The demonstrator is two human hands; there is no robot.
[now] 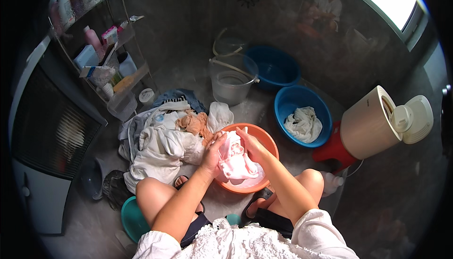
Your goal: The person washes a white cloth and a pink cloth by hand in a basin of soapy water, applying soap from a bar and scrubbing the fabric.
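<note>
A wet pink cloth garment (238, 161) is bunched between my two hands over an orange plastic basin (271, 142) on the floor between my feet. My left hand (213, 153) grips its left side, fingers along the upper edge. My right hand (253, 145) holds the right side, near the top. Beneath the garment, cloudy, sudsy water (253, 182) shows in the basin. Left of the basin lies a heap of white clothes (161, 145), with a peach-coloured cloth (194, 124) on it. A blue basin (328, 112) at the right holds a wrung white cloth (304, 125).
A clear bucket (231, 91) and another blue basin (272, 68) stand beyond. At the right, a cream cylindrical appliance (370, 117) with its lid raised sits on a red base (332, 153). A shelf rack (136, 76) with bottles is at the left. A green basin (133, 220) sits by my left knee.
</note>
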